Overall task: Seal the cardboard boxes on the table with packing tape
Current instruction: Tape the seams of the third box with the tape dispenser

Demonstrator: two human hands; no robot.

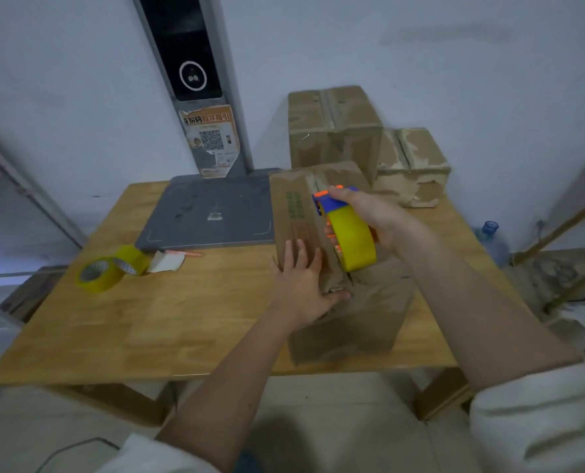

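A worn cardboard box (369, 302) stands on the wooden table (181, 319) near its front right. My left hand (301, 281) lies flat on the box's top left flap, fingers straight, pressing it down beside the centre seam. My right hand (376, 216) grips a tape dispenser (349, 230) with a yellow roll and a blue and orange frame. It holds the dispenser over the seam, near the middle of the box top. Two more cardboard boxes, a large one (332, 131) and a smaller one (413, 165), stand at the back right against the wall.
Two yellow tape rolls (110, 268) lie on the table's left side, with a folded white paper (166, 261) and a pink pen (185, 253) beside them. A grey scale platform (209, 213) with a tall column sits at the back. A water bottle (489, 233) stands beyond the right edge.
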